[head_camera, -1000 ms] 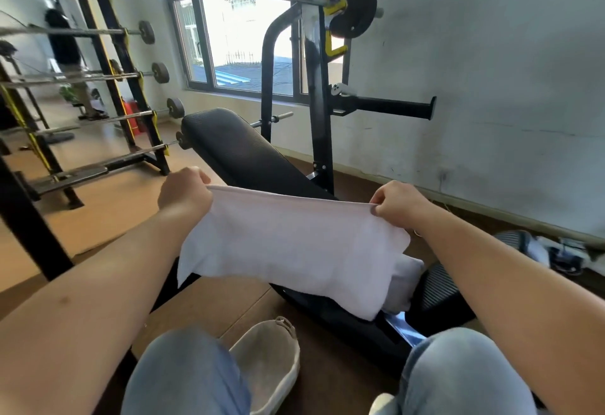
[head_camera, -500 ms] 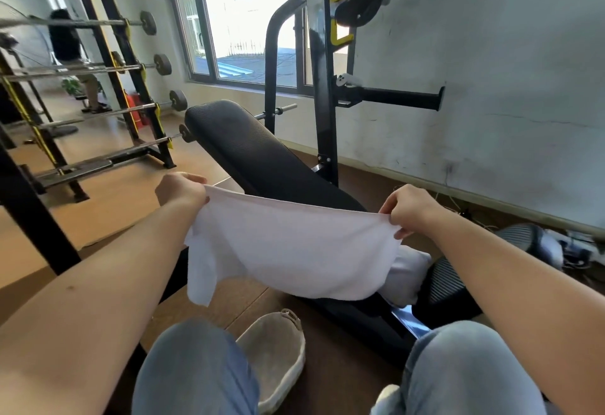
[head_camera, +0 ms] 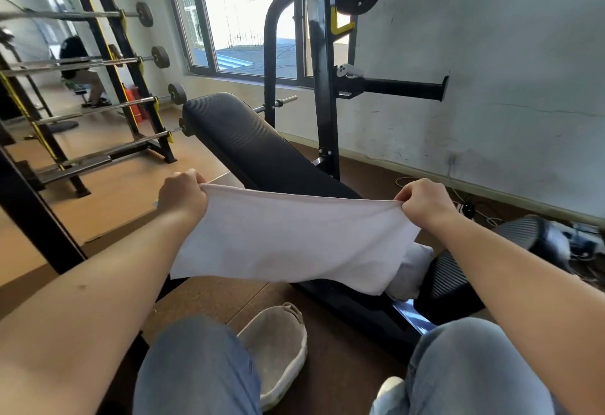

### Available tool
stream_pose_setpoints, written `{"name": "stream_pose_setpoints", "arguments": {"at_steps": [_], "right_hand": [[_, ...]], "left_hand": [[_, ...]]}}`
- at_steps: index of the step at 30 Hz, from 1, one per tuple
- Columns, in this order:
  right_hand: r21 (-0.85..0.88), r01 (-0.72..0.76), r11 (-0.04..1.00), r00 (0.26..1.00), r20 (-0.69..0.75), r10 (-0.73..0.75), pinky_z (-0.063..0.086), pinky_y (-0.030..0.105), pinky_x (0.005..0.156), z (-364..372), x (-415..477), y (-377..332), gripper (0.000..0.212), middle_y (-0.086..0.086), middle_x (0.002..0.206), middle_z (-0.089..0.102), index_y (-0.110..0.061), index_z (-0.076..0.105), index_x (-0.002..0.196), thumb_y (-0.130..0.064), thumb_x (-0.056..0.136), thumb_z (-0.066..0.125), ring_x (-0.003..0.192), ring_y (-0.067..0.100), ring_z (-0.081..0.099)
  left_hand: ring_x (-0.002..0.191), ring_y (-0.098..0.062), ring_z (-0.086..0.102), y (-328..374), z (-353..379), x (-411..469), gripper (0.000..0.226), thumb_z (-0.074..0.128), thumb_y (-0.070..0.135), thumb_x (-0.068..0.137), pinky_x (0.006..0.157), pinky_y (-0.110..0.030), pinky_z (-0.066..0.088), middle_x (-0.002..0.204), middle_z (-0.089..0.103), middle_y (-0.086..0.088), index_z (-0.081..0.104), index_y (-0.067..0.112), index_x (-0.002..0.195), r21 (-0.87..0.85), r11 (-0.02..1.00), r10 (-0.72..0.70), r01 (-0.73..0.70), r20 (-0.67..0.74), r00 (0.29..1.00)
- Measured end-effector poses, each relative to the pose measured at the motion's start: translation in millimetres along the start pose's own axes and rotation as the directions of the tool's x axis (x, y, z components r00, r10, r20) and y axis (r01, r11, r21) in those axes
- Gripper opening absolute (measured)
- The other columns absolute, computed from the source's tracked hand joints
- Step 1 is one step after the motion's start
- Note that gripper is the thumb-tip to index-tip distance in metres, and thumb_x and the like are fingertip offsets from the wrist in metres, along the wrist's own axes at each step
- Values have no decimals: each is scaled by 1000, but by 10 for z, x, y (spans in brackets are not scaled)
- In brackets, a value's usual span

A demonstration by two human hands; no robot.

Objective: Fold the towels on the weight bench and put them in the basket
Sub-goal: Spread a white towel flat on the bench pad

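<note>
Up close, from the wearer's own viewpoint, two bare forearms reach forward over knees in light blue jeans (head_camera: 199,368). The left hand (head_camera: 183,196) and the right hand (head_camera: 425,205) each pinch one top corner of a white towel (head_camera: 288,237), fingers curled tight around the cloth. The towel is stretched between them in the air, its top edge nearly level and its lower part hanging slack, just above the near end of the black padded weight bench (head_camera: 255,146). Behind its lower right corner, another white towel (head_camera: 412,270) lies bunched on the bench. On the brown floor between the knees sits a pale fabric basket (head_camera: 278,346), open at the top. A rack of barbells (head_camera: 108,103) stands to the left, with a window (head_camera: 242,21) beyond the bench.
</note>
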State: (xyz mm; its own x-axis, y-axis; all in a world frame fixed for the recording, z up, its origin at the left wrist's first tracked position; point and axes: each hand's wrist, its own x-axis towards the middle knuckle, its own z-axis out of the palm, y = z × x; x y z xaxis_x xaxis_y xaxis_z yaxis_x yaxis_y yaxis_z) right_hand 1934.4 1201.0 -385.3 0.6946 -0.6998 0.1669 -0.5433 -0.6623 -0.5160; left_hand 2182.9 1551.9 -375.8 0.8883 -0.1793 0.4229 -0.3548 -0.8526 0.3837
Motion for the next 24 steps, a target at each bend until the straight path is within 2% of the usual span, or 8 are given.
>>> {"name": "stream_pose_setpoints", "arguments": {"at_steps": [4, 7, 11, 14, 17, 21, 24], "right_hand": [[-10, -16, 1000, 998, -56, 16, 44, 29, 78, 11, 32, 128, 21, 9, 100, 74, -17, 79, 94, -8, 90, 60, 89, 26, 58], [-23, -13, 1000, 998, -65, 12, 42, 29, 77, 18, 37, 189, 18, 9, 99, 74, -16, 78, 94, -13, 93, 60, 86, 24, 55], [-2, -25, 1000, 996, -87, 24, 42, 30, 77, 15, 30, 191, 18, 10, 100, 75, -15, 78, 95, -14, 93, 60, 90, 28, 60], [14, -6, 1000, 994, -106, 7, 42, 30, 78, 2, 10, 164, 19, 10, 101, 75, -13, 79, 99, -17, 95, 61, 99, 31, 64], [24, 17, 1000, 992, -124, -14, 42, 29, 77, 17, 13, 130, 19, 10, 99, 75, -13, 78, 100, -19, 96, 61, 97, 30, 65], [46, 20, 999, 995, -100, -16, 40, 29, 76, 88, 121, 34, 18, 10, 96, 76, -13, 79, 96, -19, 95, 62, 92, 29, 63], [76, 8, 997, 997, -80, -2, 40, 29, 76, 198, 293, -80, 18, 11, 96, 75, -12, 78, 96, -19, 95, 62, 96, 31, 65]], "left_hand": [[98, -35, 61, -5, 27, 5, 16, 60, 5, 96, 86, -41, 55, 106, 62, -16, 75, 12, 95, 69, 998, -2, -3, 68, 998], [97, -37, 63, 11, 67, 6, 17, 60, 3, 94, 90, -43, 57, 106, 61, -16, 75, 10, 93, 16, 996, -91, 90, 61, 994], [102, -38, 61, 78, 82, 1, 25, 52, 0, 95, 90, -43, 57, 110, 64, -18, 73, 14, 91, -67, 980, -183, 185, 44, 982], [104, -36, 61, 94, 83, 54, 21, 55, 2, 97, 89, -43, 57, 110, 65, -15, 74, 12, 99, -124, 978, -173, 169, -21, 985], [106, -36, 61, 74, -4, 179, 21, 55, 5, 98, 91, -42, 55, 114, 66, -15, 74, 14, 99, -163, 977, -152, 135, -95, 984], [111, -40, 58, 73, -159, 432, 24, 53, 3, 98, 96, -43, 49, 122, 60, -21, 74, 11, 104, -140, 984, -129, 106, -163, 978], [113, -41, 57, 92, -211, 653, 26, 51, 2, 99, 99, -44, 48, 124, 58, -23, 75, 9, 106, -127, 988, -108, 83, -205, 973]]}}
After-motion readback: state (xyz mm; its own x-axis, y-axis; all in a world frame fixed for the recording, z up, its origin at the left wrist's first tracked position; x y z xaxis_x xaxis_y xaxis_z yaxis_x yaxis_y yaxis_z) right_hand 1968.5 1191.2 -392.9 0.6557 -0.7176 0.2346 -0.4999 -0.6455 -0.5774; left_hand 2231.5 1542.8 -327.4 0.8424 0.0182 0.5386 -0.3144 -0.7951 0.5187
